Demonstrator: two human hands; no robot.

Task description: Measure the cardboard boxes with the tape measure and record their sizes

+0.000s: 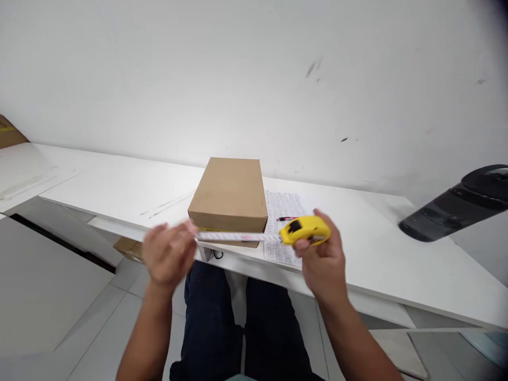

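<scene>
A yellow tape measure (pixel 313 228) is gripped in my right hand (pixel 327 259), its case lying between thumb and fingers. The white blade (pixel 238 236) runs out to the left, and my left hand (pixel 170 253) pinches its free end; that hand is slightly blurred. Behind the stretched blade sits a closed brown cardboard box (pixel 230 190) on the white desk. The blade passes across the box's front face in view; whether it touches the box I cannot tell.
Right of the box, a sheet covered in writing (pixel 283 203) lies under a red and black pen (pixel 286 218). A dark bottle (pixel 452 211) stands at the right of the white desk (pixel 381 238). Another cardboard box (pixel 11 135) is at the far left. A white wall rises behind.
</scene>
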